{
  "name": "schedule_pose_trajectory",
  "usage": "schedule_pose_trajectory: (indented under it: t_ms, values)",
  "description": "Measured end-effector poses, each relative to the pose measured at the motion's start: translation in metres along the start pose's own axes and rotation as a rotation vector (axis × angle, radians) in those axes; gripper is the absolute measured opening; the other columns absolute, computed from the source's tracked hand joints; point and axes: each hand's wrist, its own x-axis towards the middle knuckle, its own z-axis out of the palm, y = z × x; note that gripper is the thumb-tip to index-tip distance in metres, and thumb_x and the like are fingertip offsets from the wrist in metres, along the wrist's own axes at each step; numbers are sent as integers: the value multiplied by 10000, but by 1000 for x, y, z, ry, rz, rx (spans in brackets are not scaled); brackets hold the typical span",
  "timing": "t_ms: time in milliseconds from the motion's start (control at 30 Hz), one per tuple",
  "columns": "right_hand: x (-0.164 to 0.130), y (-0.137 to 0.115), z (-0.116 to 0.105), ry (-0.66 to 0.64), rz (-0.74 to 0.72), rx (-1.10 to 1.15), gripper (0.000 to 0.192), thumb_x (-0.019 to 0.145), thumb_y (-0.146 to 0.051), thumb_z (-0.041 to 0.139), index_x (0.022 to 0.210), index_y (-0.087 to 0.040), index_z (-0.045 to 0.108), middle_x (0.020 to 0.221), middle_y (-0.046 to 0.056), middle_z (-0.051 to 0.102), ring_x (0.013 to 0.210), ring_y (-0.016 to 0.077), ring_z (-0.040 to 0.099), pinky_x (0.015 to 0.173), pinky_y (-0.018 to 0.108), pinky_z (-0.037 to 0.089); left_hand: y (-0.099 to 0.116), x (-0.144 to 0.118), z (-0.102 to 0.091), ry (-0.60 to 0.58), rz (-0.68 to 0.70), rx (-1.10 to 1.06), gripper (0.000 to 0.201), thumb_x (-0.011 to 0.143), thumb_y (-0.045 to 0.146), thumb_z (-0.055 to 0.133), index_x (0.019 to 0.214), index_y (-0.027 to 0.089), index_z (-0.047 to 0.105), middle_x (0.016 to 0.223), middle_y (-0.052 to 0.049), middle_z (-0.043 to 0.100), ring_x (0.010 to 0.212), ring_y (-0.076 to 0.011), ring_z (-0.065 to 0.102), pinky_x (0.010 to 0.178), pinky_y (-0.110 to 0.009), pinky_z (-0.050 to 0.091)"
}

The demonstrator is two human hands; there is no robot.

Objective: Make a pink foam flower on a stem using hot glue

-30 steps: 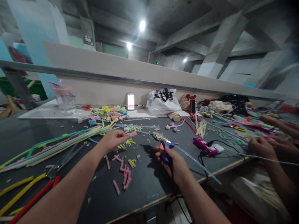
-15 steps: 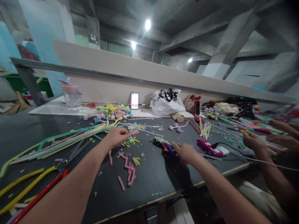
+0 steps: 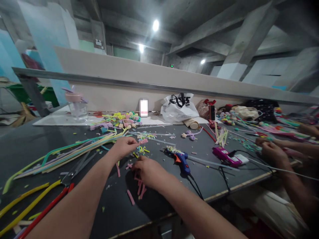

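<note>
Now we've set the glue gun (image 3: 182,160) down; our right hand (image 3: 147,171) curls over the pink pieces (image 3: 139,189), while our left hand (image 3: 124,146) pinches one pink piece (image 3: 143,141).

Two glue guns lie on the table: one blue (image 3: 182,160), one magenta (image 3: 225,156). One white plastic bag (image 3: 177,108), one lidded clear cup (image 3: 76,105), one red-handled scissors (image 3: 58,189).
</note>
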Motion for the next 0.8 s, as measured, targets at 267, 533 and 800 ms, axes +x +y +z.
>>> schedule_pose_trajectory:
  t_ms: [267,533,800]
  values:
    - [3,7,1,-186,-149,-173,169,675,-120,562,826,-172,619,860,57,621,704,159,554,590,237,362,-4,2,4,-8,13,2,265,685,391,537,632,150,633,539,31,524,536,-118,446,492,-211,322]
    - [-4,16,-16,6,-29,-62,155,753,-101,496,759,-209,607,713,-17,639,685,123,574,613,204,395,4,-2,7,-48,48,2,272,705,392,520,642,152,632,540,34,514,530,-111,432,477,-205,303]
    - [7,29,-39,97,106,-89,131,773,-140,474,765,-192,594,646,-20,663,527,105,594,492,189,397,3,-2,9,-65,73,34,288,708,413,519,639,158,633,529,37,498,530,-113,429,480,-209,292]
